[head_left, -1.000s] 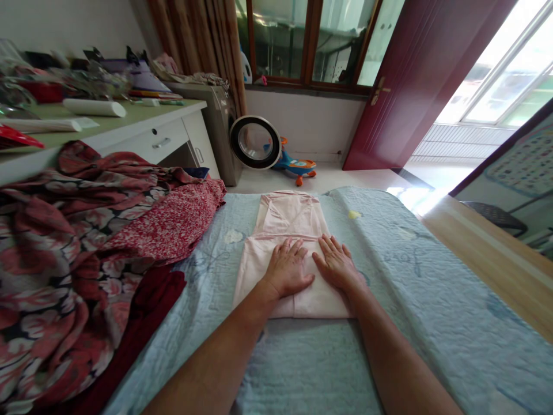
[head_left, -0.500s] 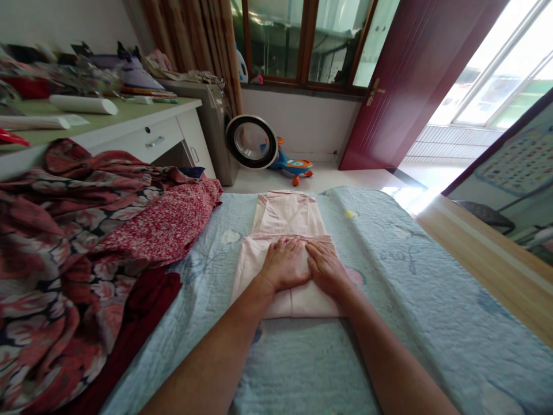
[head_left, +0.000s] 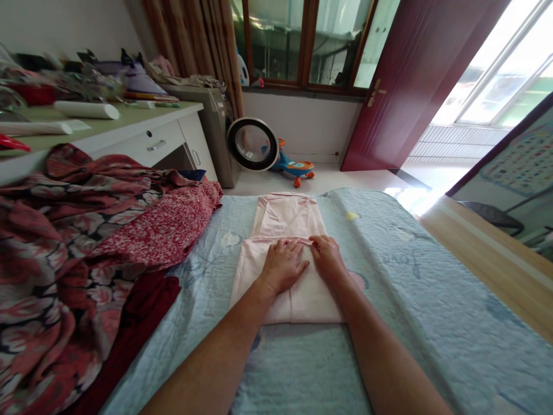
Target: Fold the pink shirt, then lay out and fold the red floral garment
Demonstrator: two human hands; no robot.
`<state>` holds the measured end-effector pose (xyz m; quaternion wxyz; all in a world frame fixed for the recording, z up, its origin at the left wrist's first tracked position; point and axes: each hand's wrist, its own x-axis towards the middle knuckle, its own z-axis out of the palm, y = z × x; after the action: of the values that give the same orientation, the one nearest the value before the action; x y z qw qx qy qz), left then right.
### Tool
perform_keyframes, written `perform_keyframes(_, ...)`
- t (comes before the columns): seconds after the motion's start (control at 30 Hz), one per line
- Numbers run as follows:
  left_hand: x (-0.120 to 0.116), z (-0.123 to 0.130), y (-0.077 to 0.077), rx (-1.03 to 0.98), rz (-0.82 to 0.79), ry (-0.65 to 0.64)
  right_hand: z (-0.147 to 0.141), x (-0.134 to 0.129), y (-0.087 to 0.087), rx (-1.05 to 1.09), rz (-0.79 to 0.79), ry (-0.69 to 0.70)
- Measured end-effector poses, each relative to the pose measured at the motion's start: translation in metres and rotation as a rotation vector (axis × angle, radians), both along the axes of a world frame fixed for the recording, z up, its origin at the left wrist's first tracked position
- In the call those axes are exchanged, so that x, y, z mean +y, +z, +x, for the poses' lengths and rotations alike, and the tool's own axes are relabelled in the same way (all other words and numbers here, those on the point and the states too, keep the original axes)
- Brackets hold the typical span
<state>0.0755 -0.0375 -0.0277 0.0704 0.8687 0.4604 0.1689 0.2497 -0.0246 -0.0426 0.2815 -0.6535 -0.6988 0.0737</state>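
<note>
A pale pink shirt (head_left: 276, 308), partly folded, lies on the light blue quilted bed cover (head_left: 302, 369). Its lower part is doubled over toward the far end, where the collar area shows. My left hand (head_left: 283, 265) rests flat on the folded layer with the fingers spread a little. At the far edge of that layer, my right hand (head_left: 327, 256) pinches the fabric between thumb and fingers, raising the edge slightly.
A heap of red floral cloth (head_left: 64, 276) covers the bed's left side. Beyond stand a cluttered desk (head_left: 129, 132), a washing machine with its round door (head_left: 253, 144) open, and a blue and orange ride-on toy (head_left: 296, 167). A dark red door (head_left: 406, 86) stands at right.
My right hand has gone from lying flat on the shirt to pinching the folded layer's far edge. My left hand stays nearly in place, its thumb lifted slightly.
</note>
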Motion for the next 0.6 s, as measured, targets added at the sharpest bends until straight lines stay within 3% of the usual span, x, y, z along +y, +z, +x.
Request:
perform_keyframes(0.33, -0.004, 0.003, -0.002, 0.018, 0.013, -0.025, 0.007, 0.005, -0.008, 0.165, 0.042, 0.011)
perform_keyframes(0.6, 0.007, 0.008, 0.039, 0.083, -0.205, -0.083, 0.008, 0.003, -0.007, 0.456, 0.069, -0.041)
